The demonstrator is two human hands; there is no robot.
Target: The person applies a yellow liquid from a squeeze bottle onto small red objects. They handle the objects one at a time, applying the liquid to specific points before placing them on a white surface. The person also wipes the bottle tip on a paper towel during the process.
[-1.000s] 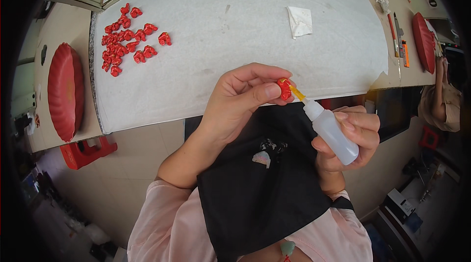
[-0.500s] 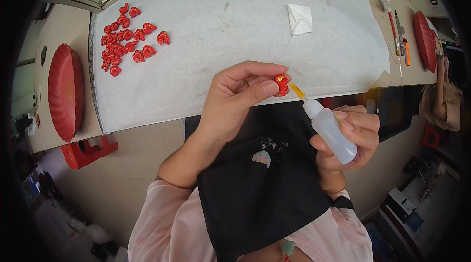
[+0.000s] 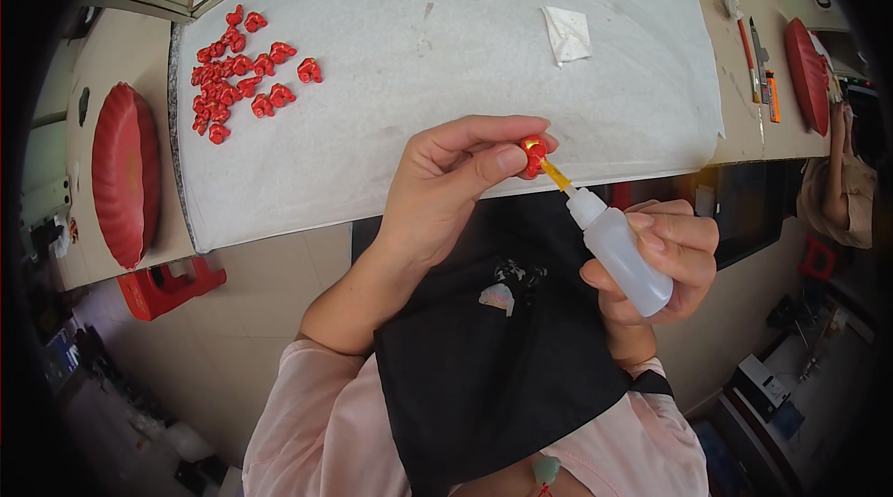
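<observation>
My left hand (image 3: 446,190) pinches a small red bead-like piece (image 3: 534,155) between thumb and fingers, held over the near edge of the white-covered table (image 3: 446,41). My right hand (image 3: 665,260) grips a small white squeeze bottle (image 3: 619,251). Its yellow nozzle (image 3: 556,175) touches the red piece from below right. A black cloth (image 3: 493,357) lies over my lap under both hands, with a small pale scrap (image 3: 498,297) on it.
Several red pieces (image 3: 237,79) lie in a heap at the table's far left. A folded white paper (image 3: 567,32) sits at the far right. Red round trays (image 3: 121,172) (image 3: 807,74) flank the table. Tools (image 3: 758,69) lie at right; a red stool (image 3: 167,283) stands below.
Both hands have shifted very slightly; the nozzle stays against the red piece. Nothing else has moved.
</observation>
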